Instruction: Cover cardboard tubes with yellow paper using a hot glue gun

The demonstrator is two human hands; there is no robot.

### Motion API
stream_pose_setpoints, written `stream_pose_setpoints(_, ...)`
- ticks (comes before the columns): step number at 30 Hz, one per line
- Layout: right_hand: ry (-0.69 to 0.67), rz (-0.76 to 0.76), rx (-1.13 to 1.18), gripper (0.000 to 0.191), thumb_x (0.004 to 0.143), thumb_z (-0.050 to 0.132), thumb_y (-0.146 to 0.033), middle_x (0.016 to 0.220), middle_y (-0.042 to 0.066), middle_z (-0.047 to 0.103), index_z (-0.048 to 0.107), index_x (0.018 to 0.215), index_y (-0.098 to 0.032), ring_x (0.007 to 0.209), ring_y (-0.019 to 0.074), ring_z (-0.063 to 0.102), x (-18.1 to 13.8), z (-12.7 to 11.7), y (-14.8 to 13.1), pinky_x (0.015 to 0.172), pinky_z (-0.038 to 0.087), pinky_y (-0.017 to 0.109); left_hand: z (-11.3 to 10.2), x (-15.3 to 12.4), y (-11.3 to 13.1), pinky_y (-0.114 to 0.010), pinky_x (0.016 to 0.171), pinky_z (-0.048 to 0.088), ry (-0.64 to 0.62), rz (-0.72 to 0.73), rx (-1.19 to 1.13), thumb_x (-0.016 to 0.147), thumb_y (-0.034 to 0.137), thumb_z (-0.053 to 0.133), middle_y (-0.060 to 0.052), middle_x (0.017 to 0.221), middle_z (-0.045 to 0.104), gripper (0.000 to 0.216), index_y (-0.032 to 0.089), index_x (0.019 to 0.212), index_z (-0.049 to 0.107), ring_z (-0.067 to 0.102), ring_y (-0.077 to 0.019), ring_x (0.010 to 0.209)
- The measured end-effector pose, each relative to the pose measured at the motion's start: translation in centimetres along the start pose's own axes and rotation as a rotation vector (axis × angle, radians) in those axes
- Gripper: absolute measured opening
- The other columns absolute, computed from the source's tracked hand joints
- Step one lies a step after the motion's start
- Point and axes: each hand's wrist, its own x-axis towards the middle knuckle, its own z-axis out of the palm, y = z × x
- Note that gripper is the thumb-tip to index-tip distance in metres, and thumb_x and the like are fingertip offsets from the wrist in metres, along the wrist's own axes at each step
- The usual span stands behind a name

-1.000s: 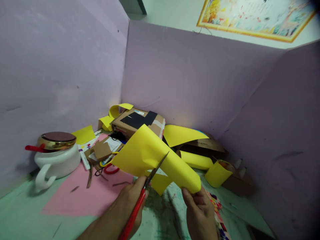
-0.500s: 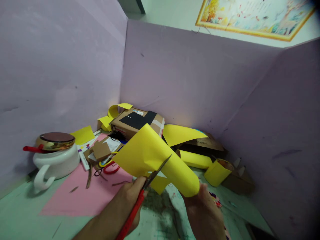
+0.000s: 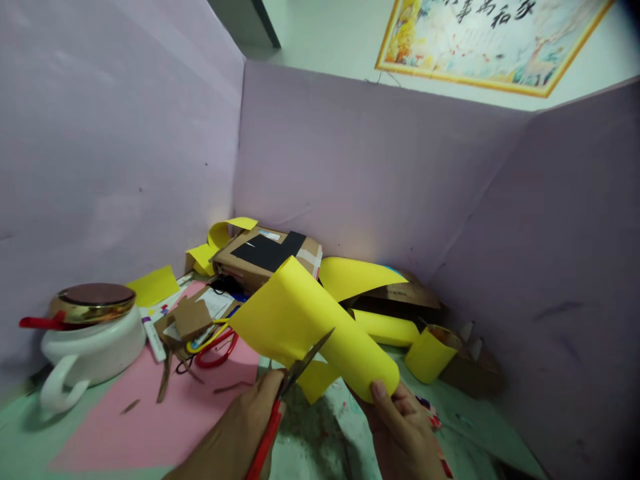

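Observation:
My left hand [image 3: 247, 417] is closed around a pair of scissors [image 3: 270, 430] with red handles. The dark blades point up and to the right, in front of yellow paper. That yellow paper [image 3: 330, 320] is wrapped into a tube, with a loose flap spreading left toward my left hand. Whether the left fingers also pinch the flap is hidden. My right hand [image 3: 400, 430] grips the lower right end of the yellow paper tube, its thumb lying on the outside. A small yellow piece [image 3: 317, 381] shows below the tube, behind the blades.
At left, a white mug [image 3: 95, 347] carries a gold-rimmed lid beside pink paper [image 3: 150, 413]. Red-handled scissors [image 3: 217, 350] and cardboard scraps [image 3: 193, 320] lie near it. Behind are a cardboard box [image 3: 260, 250] and a yellow roll [image 3: 385, 327]; a yellow-covered tube [image 3: 431, 353] stands right.
The view has tilted up and shifted slightly. My right thumb has come round onto the outside of the tube's lower end. The left hand still has the scissors.

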Motion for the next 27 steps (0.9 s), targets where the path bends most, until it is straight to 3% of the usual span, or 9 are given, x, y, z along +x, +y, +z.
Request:
stream_pose_setpoints(4,0.044,-0.014,-0.03,0.052,0.06,0.08,-0.042,0.083,0.011,0.075,0.071,0.103,-0.014,0.085,0.0307,0.066,0.4,-0.5,0.5,0.075,0.051,0.039,0.1,0.0,-0.1,-0.019,0.062,0.045,0.068,0.045,0.062,0.08,0.01,0.036,-0.002,0.083,0.067,0.038,0.026,0.106,0.058,0.066,-0.0155,0.071)
stream_pose_setpoints(8,0.077,-0.003,-0.081,0.044,0.061,0.077,-0.047,0.074,0.009,0.074,0.074,0.091,-0.015,0.079,0.03,0.067,0.8,-1.2,1.0,0.069,0.052,0.035,0.2,0.1,-0.8,-0.018,0.066,0.046,0.132,0.145,0.073,0.083,0.013,0.038,-0.003,0.087,0.069,0.033,0.027,0.103,0.06,0.066,-0.0148,0.074)
stream_pose_setpoints(11,0.046,0.001,-0.066,0.038,0.062,0.077,-0.046,0.07,0.009,0.073,0.075,0.084,-0.016,0.078,0.0306,0.067,0.9,-1.4,1.1,0.07,0.052,0.036,0.0,0.1,-0.8,-0.017,0.064,0.046,0.098,0.138,0.091,0.079,0.01,0.039,-0.003,0.086,0.069,0.039,0.027,0.107,0.059,0.066,-0.0147,0.072)
stream_pose_setpoints(15,0.021,-0.012,-0.016,0.042,0.064,0.076,-0.046,0.08,0.011,0.075,0.074,0.093,-0.016,0.083,0.031,0.067,0.7,-0.8,0.9,0.077,0.05,0.04,-0.1,0.2,-0.2,-0.019,0.062,0.046,0.043,0.075,0.099,0.075,0.007,0.038,-0.005,0.098,0.068,0.047,0.025,0.115,0.055,0.067,-0.016,0.076)
stream_pose_setpoints(19,0.026,-0.019,-0.023,0.044,0.065,0.075,-0.045,0.083,0.012,0.075,0.073,0.097,-0.014,0.084,0.0315,0.067,0.4,-0.4,0.3,0.078,0.05,0.042,-0.1,0.2,0.3,-0.027,0.072,0.048,-0.001,0.055,0.133,0.076,0.005,0.033,-0.01,0.108,0.065,0.05,0.021,0.12,0.051,0.067,-0.0207,0.086)
stream_pose_setpoints(22,0.001,-0.031,-0.053,0.046,0.062,0.078,-0.04,0.086,0.013,0.074,0.072,0.099,-0.014,0.087,0.0322,0.066,0.3,-0.5,-0.1,0.079,0.05,0.042,-0.1,0.0,0.6,-0.033,0.076,0.048,-0.003,0.042,0.152,0.079,0.005,0.031,-0.012,0.106,0.065,0.048,0.019,0.121,0.051,0.066,-0.0236,0.088)
stream_pose_setpoints(27,-0.002,-0.039,-0.039,0.045,0.065,0.076,-0.042,0.088,0.012,0.074,0.072,0.101,-0.015,0.087,0.031,0.066,0.2,-0.3,0.2,0.079,0.049,0.04,-0.2,-0.5,1.0,-0.028,0.07,0.048,0.039,0.043,0.154,0.08,0.006,0.033,-0.009,0.095,0.067,0.046,0.02,0.12,0.051,0.067,-0.0221,0.083)
